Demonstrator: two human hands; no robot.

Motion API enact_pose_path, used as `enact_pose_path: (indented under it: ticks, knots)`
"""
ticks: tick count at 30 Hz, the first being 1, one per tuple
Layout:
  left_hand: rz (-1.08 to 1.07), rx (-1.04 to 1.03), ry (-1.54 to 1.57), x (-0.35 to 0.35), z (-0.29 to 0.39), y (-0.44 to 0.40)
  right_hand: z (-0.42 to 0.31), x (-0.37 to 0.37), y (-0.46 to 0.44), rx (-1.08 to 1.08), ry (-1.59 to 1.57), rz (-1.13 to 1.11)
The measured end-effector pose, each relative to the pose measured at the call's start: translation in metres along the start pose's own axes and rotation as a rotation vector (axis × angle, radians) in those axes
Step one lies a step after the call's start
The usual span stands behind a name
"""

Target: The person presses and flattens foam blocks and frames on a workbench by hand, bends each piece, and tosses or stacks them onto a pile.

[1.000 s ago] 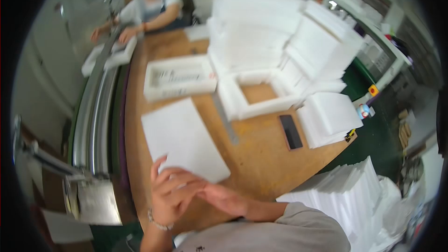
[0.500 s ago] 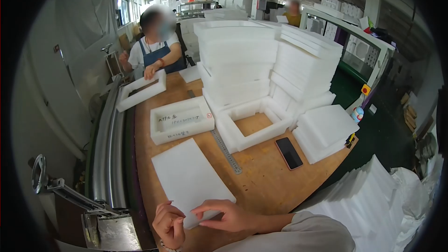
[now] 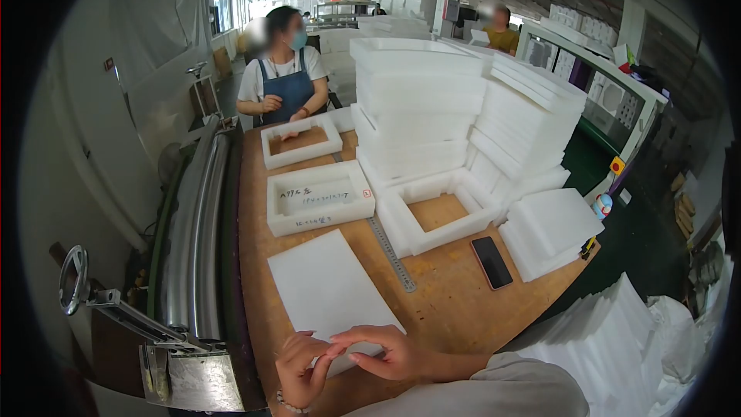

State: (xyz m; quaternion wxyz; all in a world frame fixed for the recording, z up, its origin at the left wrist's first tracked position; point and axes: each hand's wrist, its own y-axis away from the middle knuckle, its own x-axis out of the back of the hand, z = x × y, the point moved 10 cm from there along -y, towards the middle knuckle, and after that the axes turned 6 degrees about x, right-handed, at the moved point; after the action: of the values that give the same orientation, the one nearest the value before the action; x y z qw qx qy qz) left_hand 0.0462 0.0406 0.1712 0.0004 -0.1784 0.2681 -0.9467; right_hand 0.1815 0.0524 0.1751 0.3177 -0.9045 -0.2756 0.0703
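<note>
1. Foam sheet, plain and white, is lying flat on the wooden table in front of the person, its near end partly hidden by the hands.
2. The left hand and right hand are hovering over that near end, fingertips appearing to meet. The left fingers are bunching and curling, and whether they are pinching something small cannot be told. The right thumb is standing apart from its arched fingers, with no object showing between them.
3. As for progress, the sheet is showing no cut-out or marking and is lying unattached, just beyond reach of neither hand. Several hollow pieces are already standing formed: a foam tray with handwriting, a foam frame beside the stacks, and another frame at the far end, where a co-worker is placing a hand inside the opening. How much is remaining cannot be judged from this view.
4. Materials are contrasting: the foam is looking matt, pale and slightly translucent, rising in thick rectangular blocks in the tall stack and in thinner layers in the low pile. The tabletop is showing scuffed brown wood.
5. A flat metal ruler is lying near the sheet's right edge, a dark glossy phone is resting farther right, and smooth metal rollers are running along the left side.
</note>
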Motion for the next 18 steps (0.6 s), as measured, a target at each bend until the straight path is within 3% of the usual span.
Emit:
enact_pose_path:
  ticks: [18]
  knots:
    - [0.080, -0.016, -0.034, 0.012, -0.009, -0.003, 0.017, -0.012, -0.005, -0.046, -0.064, -0.041]
